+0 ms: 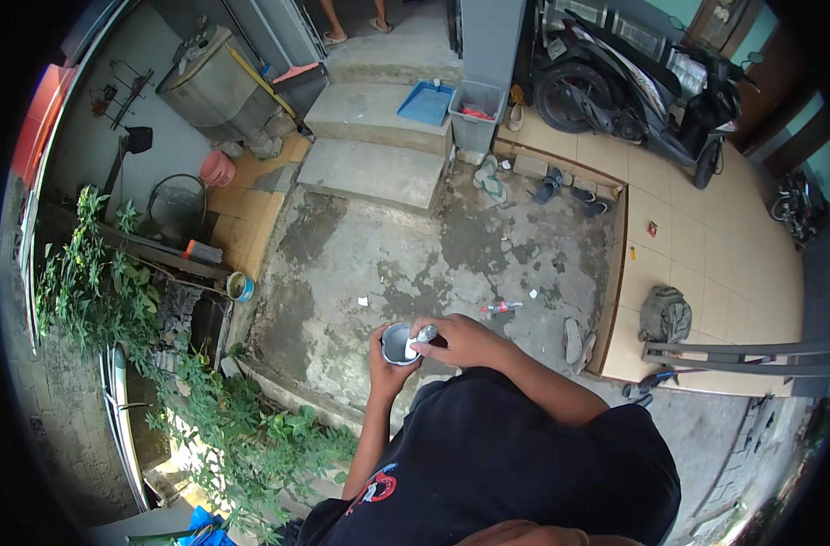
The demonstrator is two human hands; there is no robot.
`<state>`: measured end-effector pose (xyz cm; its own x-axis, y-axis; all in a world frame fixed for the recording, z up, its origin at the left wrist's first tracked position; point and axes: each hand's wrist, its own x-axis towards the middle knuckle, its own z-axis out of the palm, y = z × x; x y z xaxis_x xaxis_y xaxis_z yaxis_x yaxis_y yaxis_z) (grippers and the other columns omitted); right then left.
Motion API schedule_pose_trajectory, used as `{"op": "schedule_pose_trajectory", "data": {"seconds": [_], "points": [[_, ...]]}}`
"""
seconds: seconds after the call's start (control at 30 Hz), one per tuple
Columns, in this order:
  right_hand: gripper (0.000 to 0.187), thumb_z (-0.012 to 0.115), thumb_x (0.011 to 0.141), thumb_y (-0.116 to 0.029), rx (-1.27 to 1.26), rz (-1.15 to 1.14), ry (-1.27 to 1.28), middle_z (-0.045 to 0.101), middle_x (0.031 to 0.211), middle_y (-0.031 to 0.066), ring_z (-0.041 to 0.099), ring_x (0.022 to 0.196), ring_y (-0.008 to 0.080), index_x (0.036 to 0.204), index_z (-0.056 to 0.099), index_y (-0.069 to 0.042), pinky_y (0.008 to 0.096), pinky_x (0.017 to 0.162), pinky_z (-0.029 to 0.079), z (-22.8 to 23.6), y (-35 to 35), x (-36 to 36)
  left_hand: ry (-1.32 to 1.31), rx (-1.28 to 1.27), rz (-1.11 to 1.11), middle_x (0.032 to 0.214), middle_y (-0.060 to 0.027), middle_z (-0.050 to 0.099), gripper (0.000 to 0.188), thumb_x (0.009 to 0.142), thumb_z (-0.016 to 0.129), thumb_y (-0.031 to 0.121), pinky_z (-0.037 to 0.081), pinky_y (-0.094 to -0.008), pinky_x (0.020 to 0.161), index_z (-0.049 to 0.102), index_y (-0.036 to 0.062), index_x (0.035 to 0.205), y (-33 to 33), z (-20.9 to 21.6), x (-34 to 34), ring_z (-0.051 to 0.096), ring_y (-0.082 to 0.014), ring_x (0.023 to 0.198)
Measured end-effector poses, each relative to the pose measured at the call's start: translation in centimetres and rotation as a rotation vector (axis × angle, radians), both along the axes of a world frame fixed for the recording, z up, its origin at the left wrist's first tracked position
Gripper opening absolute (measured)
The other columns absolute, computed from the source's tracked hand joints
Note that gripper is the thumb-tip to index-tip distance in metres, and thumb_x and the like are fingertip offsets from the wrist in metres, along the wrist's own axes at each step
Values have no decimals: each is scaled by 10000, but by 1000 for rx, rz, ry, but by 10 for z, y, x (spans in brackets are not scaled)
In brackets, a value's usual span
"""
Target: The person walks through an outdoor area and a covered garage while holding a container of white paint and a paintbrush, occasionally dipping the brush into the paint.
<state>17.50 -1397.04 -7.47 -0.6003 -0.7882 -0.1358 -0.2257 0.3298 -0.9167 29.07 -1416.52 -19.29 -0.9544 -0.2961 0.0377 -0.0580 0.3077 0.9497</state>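
Observation:
My left hand is wrapped round a small round grey-white cup, held upright in front of my chest. Its open top faces me, and the inside looks grey. Right beside the cup's rim, my right hand grips a small white object with a silvery end. Its kind is too small to tell, and the fingers cover part of it. Beyond both hands lies rough concrete ground, with a plastic bottle with a red label on it.
Concrete steps rise ahead, with a blue dustpan and a grey bin. A person's feet show at the top. A motorcycle and a backpack are on the tiled ledge at right. Plants grow at left.

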Motion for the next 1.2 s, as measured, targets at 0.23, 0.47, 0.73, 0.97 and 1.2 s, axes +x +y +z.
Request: {"op": "schedule_pose_trajectory", "data": {"seconds": [0.23,0.47,0.73,0.97,1.2], "points": [[298,636,966,-403,4,92,159,608,650,135,609,627,324,1104,626,-139,416,648,472,31,-80,-135,104,-19,115,1280,-148,586,874,632,921,61,495,-390,994,441,38,1362,-72,31,-126,607,-272,1165],[381,630,971,-390,9,74,70,618,686,109,621,658,302,1270,543,-171,420,658,479,-1,-158,-211,139,31,102,1287,-141,594,886,611,932,52,502,-386,996,446,45,1352,-155,8,-216,620,-276,1158],[329,667,951,-323,-19,-115,14,709,860,153,682,772,324,1227,620,-151,417,724,517,-17,-265,-301,60,-21,-97,1265,-146,605,855,624,934,88,499,-393,1008,462,37,1335,-278,-1,-329,622,-272,1166],[217,682,953,-284,-34,-324,58,687,850,158,651,761,360,1089,644,-119,416,711,508,-3,-320,-355,124,-163,-335,1301,-182,594,852,583,928,84,469,-453,998,492,39,1313,-362,17,-447,597,-383,1171],[147,686,944,-133,-180,-549,149,714,970,120,687,886,316,1070,658,-64,390,794,525,17,-308,-373,240,-295,-538,1312,-170,602,887,552,931,95,432,-485,1013,494,52,1323,-351,23,-533,566,-402,1222]]}}
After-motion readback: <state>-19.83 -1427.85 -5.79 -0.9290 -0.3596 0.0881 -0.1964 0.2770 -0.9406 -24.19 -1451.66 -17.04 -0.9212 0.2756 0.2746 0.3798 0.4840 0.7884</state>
